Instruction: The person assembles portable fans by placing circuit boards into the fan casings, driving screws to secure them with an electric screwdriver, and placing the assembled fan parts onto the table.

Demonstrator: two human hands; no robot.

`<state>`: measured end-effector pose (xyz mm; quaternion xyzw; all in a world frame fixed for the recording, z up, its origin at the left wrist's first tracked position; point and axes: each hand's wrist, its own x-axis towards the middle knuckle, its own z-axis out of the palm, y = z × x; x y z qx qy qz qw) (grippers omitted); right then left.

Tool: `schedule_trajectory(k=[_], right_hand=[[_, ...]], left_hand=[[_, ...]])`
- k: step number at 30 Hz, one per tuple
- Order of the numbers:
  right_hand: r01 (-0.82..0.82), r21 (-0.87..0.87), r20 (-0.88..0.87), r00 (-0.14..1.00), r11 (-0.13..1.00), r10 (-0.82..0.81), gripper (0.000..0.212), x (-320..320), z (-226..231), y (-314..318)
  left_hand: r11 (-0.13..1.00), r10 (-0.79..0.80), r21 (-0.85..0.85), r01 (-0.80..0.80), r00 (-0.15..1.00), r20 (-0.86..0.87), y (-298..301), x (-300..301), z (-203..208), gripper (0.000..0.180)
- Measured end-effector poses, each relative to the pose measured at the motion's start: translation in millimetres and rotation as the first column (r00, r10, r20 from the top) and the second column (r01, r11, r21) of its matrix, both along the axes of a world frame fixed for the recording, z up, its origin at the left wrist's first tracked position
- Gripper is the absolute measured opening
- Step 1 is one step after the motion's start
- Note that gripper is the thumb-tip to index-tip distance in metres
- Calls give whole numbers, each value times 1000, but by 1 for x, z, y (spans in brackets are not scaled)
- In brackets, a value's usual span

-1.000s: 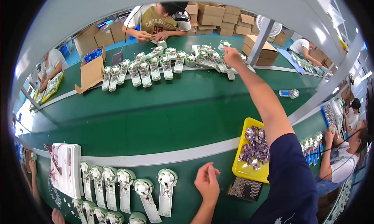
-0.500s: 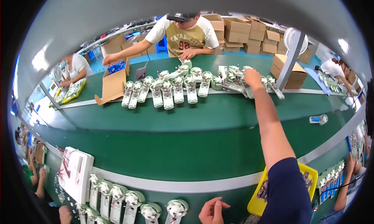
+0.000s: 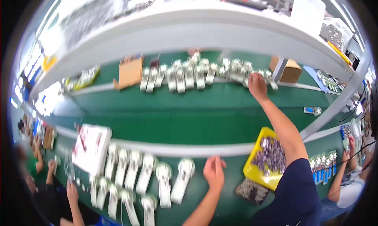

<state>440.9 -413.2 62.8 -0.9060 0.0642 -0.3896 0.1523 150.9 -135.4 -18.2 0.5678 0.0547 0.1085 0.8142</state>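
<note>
My right arm stretches across the green table, and my right hand (image 3: 257, 85) is at the right part of a far row of white handheld fans (image 3: 180, 79) with round pale-green heads. Its fingers look curled; whatever they hold, if anything, is hidden. My left hand (image 3: 214, 171) hovers near the table's close side, loosely closed, with nothing visible in it. To its left lie nearer handheld fans (image 3: 146, 174) in two rows, their round heads pointing away from me. Right of it is a yellow tray (image 3: 249, 169) of small shiny purplish parts, partly behind my right arm.
A white slab (image 3: 103, 145) with red wires lies at left. Beside the yellow tray is a dark studded block (image 3: 252, 191). A grey-white shelf (image 3: 189, 31) spans above, with a post (image 3: 338, 102) at right. A single fan (image 3: 312, 110) lies far right. Co-workers' arms (image 3: 75, 200) show at both sides.
The view has shifted, showing the shelf top and more of the near table; the person opposite is now mostly hidden. My right hand stays by the far fans, and my left forearm has come into view.
</note>
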Motion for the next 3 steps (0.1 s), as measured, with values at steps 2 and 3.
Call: schedule_trajectory(k=[2,3], right_hand=[[-273,377,-193,912,885,363,29,-86,6,65],[-354,602,-207,797,716,567,33,-138,28,111]], left_hand=[[997,61,-52,-61,998,-3,-4,8,0,11],[994,108,-38,-106,993,52,3,8,-7,14]])
